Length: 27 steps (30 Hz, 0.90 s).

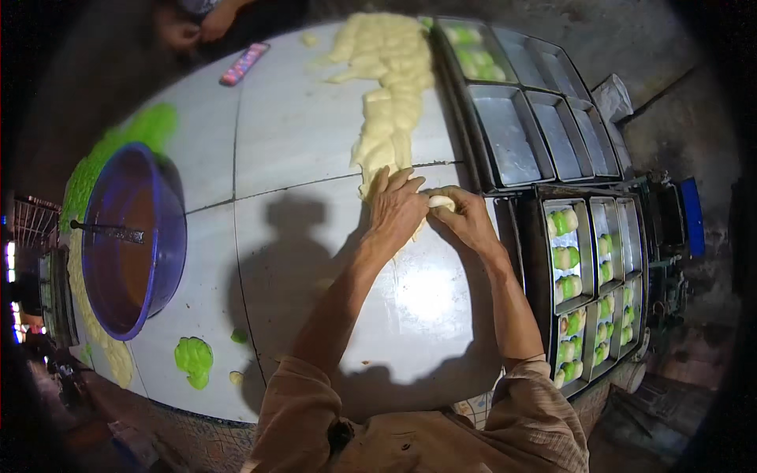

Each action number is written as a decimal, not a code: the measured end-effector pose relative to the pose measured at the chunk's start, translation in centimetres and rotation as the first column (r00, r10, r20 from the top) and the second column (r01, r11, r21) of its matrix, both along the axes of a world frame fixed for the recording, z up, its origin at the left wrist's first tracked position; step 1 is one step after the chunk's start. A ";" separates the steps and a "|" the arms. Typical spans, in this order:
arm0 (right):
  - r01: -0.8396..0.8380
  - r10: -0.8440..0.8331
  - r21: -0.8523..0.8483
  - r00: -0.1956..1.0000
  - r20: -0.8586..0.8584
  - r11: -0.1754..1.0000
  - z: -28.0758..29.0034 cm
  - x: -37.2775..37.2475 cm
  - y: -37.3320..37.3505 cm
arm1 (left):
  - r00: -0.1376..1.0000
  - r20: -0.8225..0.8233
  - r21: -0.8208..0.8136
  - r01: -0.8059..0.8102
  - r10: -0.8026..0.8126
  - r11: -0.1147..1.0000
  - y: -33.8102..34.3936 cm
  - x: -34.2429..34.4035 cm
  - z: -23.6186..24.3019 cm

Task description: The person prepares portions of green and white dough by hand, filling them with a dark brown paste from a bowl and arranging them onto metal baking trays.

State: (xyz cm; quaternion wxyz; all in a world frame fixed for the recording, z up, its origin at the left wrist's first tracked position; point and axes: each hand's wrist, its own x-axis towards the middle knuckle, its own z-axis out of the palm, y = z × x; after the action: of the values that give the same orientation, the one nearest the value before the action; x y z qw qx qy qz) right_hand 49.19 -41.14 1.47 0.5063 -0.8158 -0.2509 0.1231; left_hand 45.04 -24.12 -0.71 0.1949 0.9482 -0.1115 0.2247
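Note:
A long strip of pale yellow dough pieces (390, 118) runs from the far edge of the white tiled table toward me. My left hand (394, 209) lies over its near end, fingers stretched out and apart on the dough. Close beside it, my right hand (471, 225) is closed around a small rounded lump of pale dough (442, 202), held between thumb and fingers. The two hands almost touch at the fingertips. A little dough shows under the left hand; the rest of that spot is hidden.
Right of the table stand metal baking pans (512, 138), several holding green and white dough rolls (566, 258). A purple basin (175, 236) of brownish contents sits at left, near green dough (194, 361). A pink patterned phone-like object (244, 65) lies far left; another person's hands (197, 25) show beyond.

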 end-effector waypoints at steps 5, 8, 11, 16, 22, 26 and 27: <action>0.279 -0.072 0.339 0.855 -0.513 0.898 4.3 -2.6 0.8 | 0.999 -0.053 0.102 -0.002 0.008 0.995 0.4 -0.7 0.3; 0.339 -0.006 0.537 0.850 -0.527 0.772 5.1 -3.2 -2.2 | 0.989 -0.148 0.125 0.004 0.015 0.992 0.1 -0.7 -0.1; 0.267 0.166 0.722 0.868 -0.467 0.638 5.4 -4.3 -3.9 | 0.981 -0.190 0.095 0.069 -0.050 0.993 0.8 -2.0 0.0; 0.318 -0.074 0.415 0.859 -0.506 0.852 4.0 -7.5 -1.8 | 0.962 -0.172 -0.216 0.174 -0.213 0.961 2.2 -6.2 3.3; 0.261 -0.203 0.191 0.940 -0.275 0.946 4.1 -11.2 0.1 | 0.787 -0.503 -0.832 -0.327 -0.359 0.448 1.1 -11.3 5.8; 0.265 -0.287 0.165 0.949 0.132 0.950 4.7 -12.9 1.2 | 0.869 -0.437 -0.853 -0.319 -0.231 0.412 0.4 -14.0 6.5; 0.246 -0.266 0.147 0.954 0.140 0.958 4.8 -13.0 1.5 | 0.874 -0.464 -0.819 -0.362 -0.144 0.446 0.4 -14.4 7.0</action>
State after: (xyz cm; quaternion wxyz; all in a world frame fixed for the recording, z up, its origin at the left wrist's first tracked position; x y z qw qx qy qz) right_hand 36.22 -39.63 6.30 0.5479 -0.8144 -0.1897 -0.0250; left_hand 30.62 -23.71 6.28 0.6659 0.7329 0.1369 0.0248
